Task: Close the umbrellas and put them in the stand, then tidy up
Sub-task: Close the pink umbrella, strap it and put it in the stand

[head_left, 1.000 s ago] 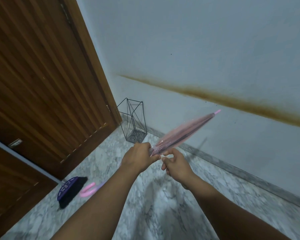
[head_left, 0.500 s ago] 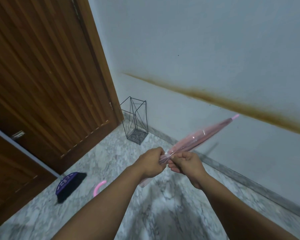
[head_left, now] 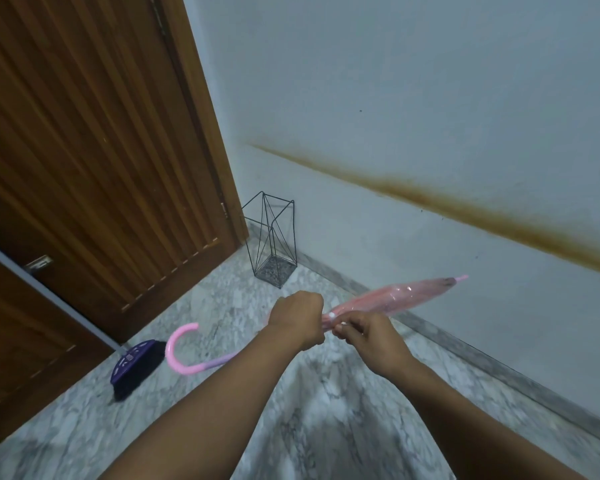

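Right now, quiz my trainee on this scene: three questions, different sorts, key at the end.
1. True or false: the wire stand already holds an umbrella.
2. Which hand pinches the strap by the white snap on the pink umbrella? A) left hand B) right hand C) neither
3. Fill in: the purple brush lies on the floor near the wooden ____.

Key: 1 false, the stand is empty. 2 B; the left hand grips the folded canopy. 3 door.
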